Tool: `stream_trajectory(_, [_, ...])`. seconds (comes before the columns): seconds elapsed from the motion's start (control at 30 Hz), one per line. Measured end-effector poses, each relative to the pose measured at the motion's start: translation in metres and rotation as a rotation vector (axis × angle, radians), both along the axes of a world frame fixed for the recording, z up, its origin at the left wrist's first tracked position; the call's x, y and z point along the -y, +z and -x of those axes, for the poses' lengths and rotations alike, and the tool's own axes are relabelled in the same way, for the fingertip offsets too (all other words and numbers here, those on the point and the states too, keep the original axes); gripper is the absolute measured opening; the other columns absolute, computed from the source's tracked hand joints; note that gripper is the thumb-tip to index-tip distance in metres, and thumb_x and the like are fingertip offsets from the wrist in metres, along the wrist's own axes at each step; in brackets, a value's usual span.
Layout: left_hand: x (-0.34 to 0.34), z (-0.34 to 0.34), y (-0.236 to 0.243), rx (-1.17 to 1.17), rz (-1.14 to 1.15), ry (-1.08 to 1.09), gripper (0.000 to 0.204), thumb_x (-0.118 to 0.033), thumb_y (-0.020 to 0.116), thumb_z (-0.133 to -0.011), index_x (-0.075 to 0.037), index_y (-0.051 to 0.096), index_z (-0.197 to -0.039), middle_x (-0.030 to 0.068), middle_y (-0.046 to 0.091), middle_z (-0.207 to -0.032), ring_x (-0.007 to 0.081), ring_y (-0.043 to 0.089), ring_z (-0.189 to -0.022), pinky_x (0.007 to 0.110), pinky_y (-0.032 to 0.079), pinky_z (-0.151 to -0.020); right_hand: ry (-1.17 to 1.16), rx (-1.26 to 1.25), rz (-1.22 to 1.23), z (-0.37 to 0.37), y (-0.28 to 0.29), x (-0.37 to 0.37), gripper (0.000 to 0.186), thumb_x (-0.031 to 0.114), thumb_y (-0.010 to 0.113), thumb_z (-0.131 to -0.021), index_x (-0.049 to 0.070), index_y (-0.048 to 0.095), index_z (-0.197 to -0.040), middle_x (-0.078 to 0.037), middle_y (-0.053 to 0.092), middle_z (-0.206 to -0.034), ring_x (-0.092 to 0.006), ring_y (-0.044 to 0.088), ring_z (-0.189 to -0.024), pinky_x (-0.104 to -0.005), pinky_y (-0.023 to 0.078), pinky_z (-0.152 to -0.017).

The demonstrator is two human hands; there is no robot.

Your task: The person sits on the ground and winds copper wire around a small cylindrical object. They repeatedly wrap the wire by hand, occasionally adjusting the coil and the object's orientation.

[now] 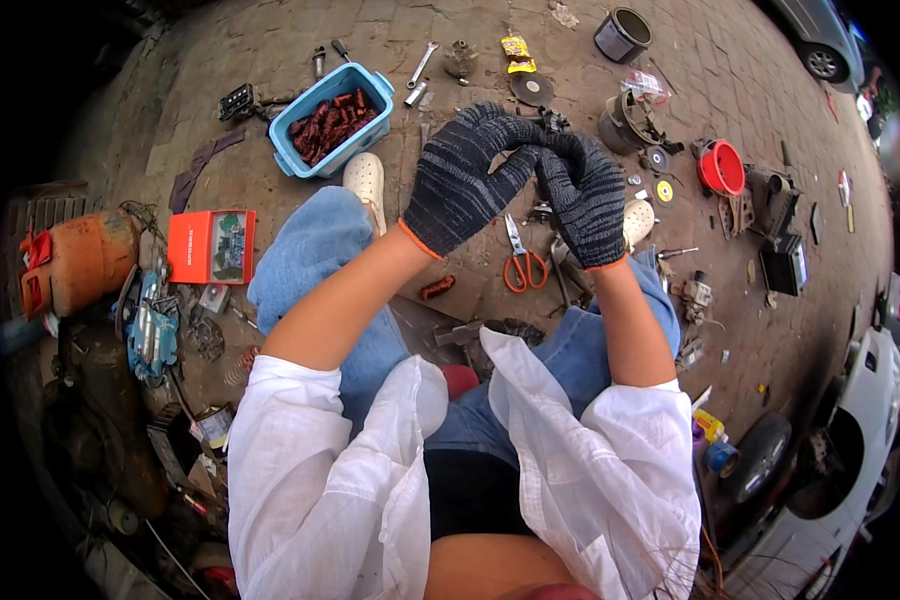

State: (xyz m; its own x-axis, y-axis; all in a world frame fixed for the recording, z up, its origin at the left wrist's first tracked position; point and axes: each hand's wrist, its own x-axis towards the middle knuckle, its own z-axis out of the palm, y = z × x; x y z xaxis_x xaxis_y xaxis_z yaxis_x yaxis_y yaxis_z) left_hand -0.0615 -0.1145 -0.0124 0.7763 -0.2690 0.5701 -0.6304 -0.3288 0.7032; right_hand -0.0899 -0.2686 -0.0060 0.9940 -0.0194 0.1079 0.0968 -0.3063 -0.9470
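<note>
Both my hands wear dark knit gloves with orange cuffs and meet in front of me above the brick ground. My left hand (460,180) and my right hand (585,200) pinch a small dark metal part (548,125) between their fingertips. The part is mostly hidden by the gloves. Below my hands, orange-handled scissors (522,262) lie on the ground between my knees, in blue jeans.
A blue plastic box (300,140) of red parts sits at the upper left, an orange box (195,245) and an orange gas cylinder (75,260) at the left. Wrenches, discs, a red cup (722,168), a tin (622,35) and metal scraps lie scattered ahead and right. A white vehicle (850,440) stands at the right.
</note>
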Motion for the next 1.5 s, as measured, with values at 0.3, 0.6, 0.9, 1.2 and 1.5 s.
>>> stream_trajectory(0.3, [0.004,0.004,-0.002,0.005,-0.086,0.06,0.018,-0.009,0.068,-0.07,-0.001,0.065,-0.086,0.0118,0.063,-0.083,0.0245,0.061,-0.076,0.033,0.048,-0.069,-0.1,0.382,0.796,0.004,-0.011,0.001,0.018,0.022,0.062,-0.076,0.008,0.057,-0.085,-0.011,0.058,-0.062,-0.0288,0.059,-0.057,-0.0385,0.045,-0.05])
stream_trajectory(0.6, [0.004,0.003,-0.007,-0.092,-0.084,0.055,0.017,-0.009,0.069,-0.07,-0.001,0.065,-0.084,0.0114,0.063,-0.08,0.0234,0.06,-0.072,0.032,0.048,-0.067,0.021,0.402,0.859,0.006,-0.003,-0.002,0.021,0.026,0.063,-0.074,0.01,0.057,-0.086,-0.01,0.059,-0.067,-0.0283,0.059,-0.059,-0.0373,0.045,-0.052])
stream_trajectory(0.9, [-0.006,-0.006,-0.002,-0.21,-0.038,-0.089,0.018,-0.006,0.067,-0.073,-0.001,0.063,-0.09,0.0099,0.062,-0.081,0.0174,0.06,-0.073,0.028,0.048,-0.067,0.132,0.1,0.088,0.0,-0.007,0.008,0.014,0.012,0.06,-0.079,0.003,0.06,-0.09,-0.011,0.06,-0.071,-0.0224,0.06,-0.062,-0.0324,0.048,-0.059])
stream_trajectory(1.2, [-0.022,-0.013,0.01,-0.389,0.082,-0.379,0.02,-0.006,0.067,-0.072,-0.003,0.064,-0.092,0.0091,0.063,-0.085,0.0202,0.06,-0.076,0.029,0.047,-0.071,0.419,-0.193,-0.598,0.005,-0.012,0.019,0.009,0.0,0.054,-0.079,0.0,0.059,-0.087,-0.004,0.055,-0.069,-0.0124,0.052,-0.057,-0.0222,0.04,-0.05])
stream_trajectory(1.5, [-0.017,-0.018,0.011,0.054,-0.031,-0.08,0.018,-0.008,0.066,-0.075,-0.002,0.063,-0.092,0.0079,0.064,-0.087,0.018,0.061,-0.078,0.028,0.048,-0.071,0.484,0.013,-0.488,0.0,-0.029,0.019,0.011,0.01,0.053,-0.082,0.001,0.059,-0.085,0.0,0.049,-0.059,-0.009,0.043,-0.046,-0.0203,0.031,-0.043])
